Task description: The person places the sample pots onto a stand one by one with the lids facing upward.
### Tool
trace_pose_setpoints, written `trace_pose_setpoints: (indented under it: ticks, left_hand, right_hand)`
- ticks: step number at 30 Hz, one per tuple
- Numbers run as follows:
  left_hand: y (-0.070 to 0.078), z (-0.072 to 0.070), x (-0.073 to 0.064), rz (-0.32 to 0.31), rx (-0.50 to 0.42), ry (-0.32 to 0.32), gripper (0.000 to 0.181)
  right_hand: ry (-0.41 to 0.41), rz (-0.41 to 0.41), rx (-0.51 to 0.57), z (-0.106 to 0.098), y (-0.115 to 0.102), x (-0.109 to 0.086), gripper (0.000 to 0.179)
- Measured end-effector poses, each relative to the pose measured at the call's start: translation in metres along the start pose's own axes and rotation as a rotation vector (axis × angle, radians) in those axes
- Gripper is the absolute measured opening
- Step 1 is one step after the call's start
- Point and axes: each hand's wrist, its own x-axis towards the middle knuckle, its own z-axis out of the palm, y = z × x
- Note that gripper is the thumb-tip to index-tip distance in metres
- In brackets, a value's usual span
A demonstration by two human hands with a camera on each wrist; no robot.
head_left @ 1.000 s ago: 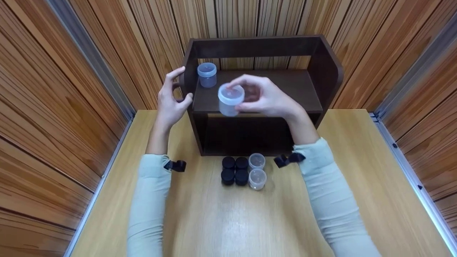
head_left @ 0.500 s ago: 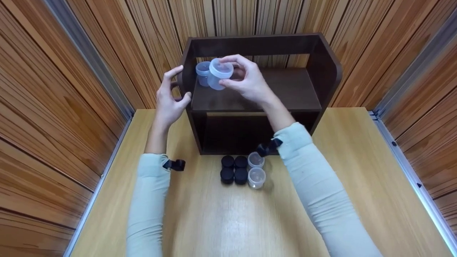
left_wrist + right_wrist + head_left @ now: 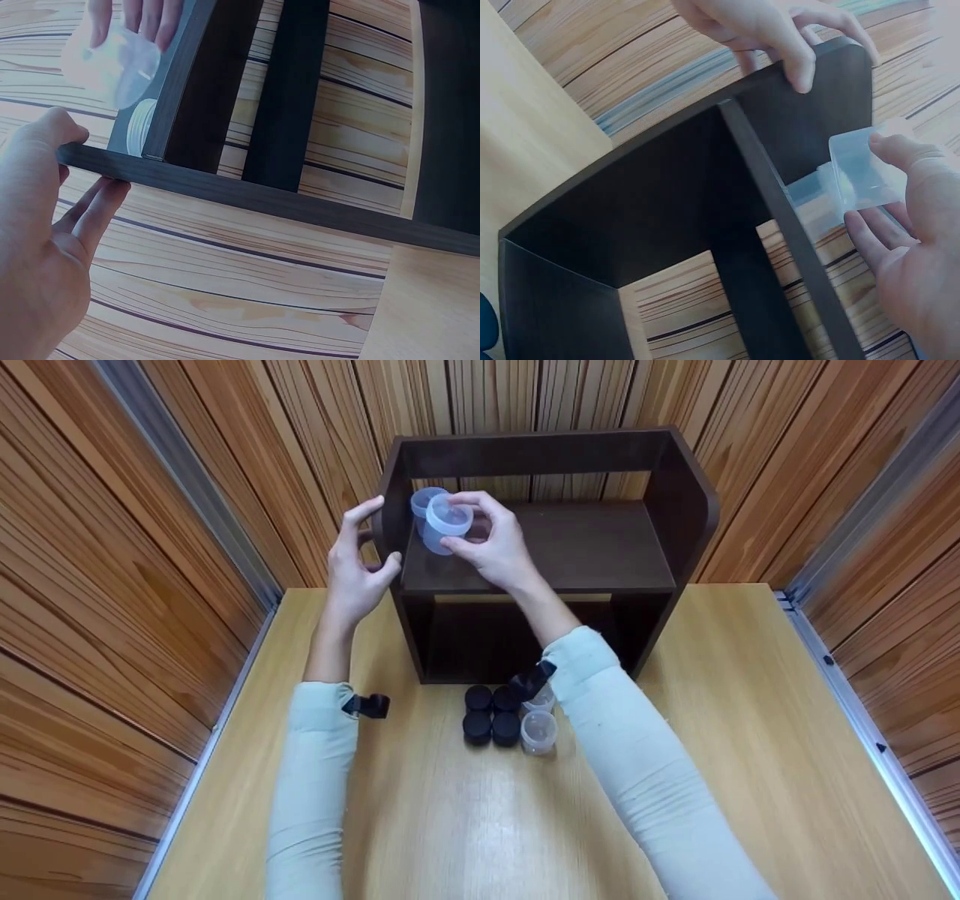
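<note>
My right hand [image 3: 499, 542] holds a clear plastic jar [image 3: 444, 534] with a whitish lid, thumb on one side and fingers on the other. The jar is slightly tilted over the left end of the upper board of a dark brown shelf [image 3: 570, 547]. A similar jar [image 3: 421, 501] stands just behind it in the left corner, partly covered in the head view. With thumb and fingers on opposite faces, my left hand [image 3: 356, 577] grips the shelf's left side panel [image 3: 161, 171].
In front of the shelf, several black-lidded jars [image 3: 491, 716] stand packed together on the wooden table [image 3: 450, 817]. Two clear jars [image 3: 538, 733] are beside them, one partly hidden by the right wrist strap. Wood-panelled walls [image 3: 112, 622] enclose the table.
My right hand has carried its jar left and back, from the shelf's front edge to beside the jar in the corner. The left hand keeps its hold on the side panel.
</note>
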Motion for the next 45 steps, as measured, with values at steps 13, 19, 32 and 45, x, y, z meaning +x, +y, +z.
trace_pose_setpoints:
  ticks: [13, 19, 32, 45]
  left_hand:
    - [0.001, 0.001, -0.001, -0.018, 0.005, -0.013, 0.067]
    - [-0.002, 0.001, 0.000, -0.002, -0.007, -0.002, 0.067]
    - [0.001, -0.001, 0.001, -0.012, -0.008, 0.005, 0.067]
    - [0.001, 0.000, 0.000, -0.018, -0.007, -0.002, 0.066]
  right_hand:
    - [-0.030, 0.025, -0.115, 0.015, 0.013, -0.009, 0.053]
    - [-0.033, 0.057, -0.152, 0.020, 0.015, -0.011, 0.052]
    - [-0.084, 0.088, -0.177, 0.023, 0.012, -0.009, 0.050]
    - [-0.083, 0.079, -0.181, 0.021, 0.014, -0.011, 0.047]
